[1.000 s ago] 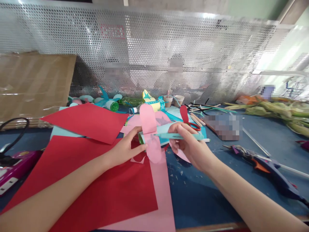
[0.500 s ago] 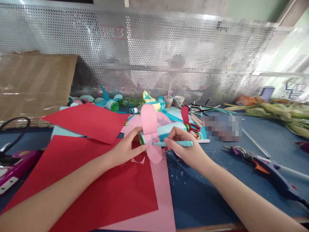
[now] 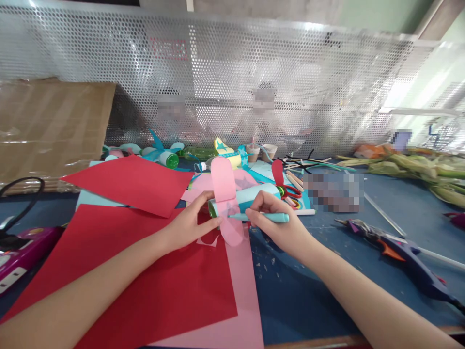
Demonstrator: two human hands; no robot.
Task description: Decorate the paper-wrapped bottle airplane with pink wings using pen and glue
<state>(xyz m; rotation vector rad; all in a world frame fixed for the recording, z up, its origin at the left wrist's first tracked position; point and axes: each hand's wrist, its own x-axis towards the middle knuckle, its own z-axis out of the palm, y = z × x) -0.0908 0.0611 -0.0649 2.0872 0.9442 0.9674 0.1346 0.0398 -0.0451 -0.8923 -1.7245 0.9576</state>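
My right hand (image 3: 271,215) is closed on a turquoise marker pen (image 3: 278,218). Its tip meets the pink paper strip (image 3: 223,177), which has rounded ends and lies across a bottle (image 3: 250,195) wrapped in light blue paper. The bottle rests on its side, its green base to the left and a red paper piece (image 3: 278,172) by its neck. My left hand (image 3: 189,220) grips the bottle's base end, thumb in front and fingers behind, partly hidden. Faint marks show on the pink strip by the pen tip.
Red paper sheets (image 3: 163,281) lie over a pink sheet (image 3: 250,291) at the left. To the right is a blue glue gun (image 3: 407,257), with red-handled scissors (image 3: 295,191) beyond the bottle. A magenta power strip (image 3: 29,252) sits far left; paper-decorated bottles (image 3: 169,159) line the back.
The pen tip has shifted very slightly to the left along the pink strip. Both hands keep nearly the same place and grip.
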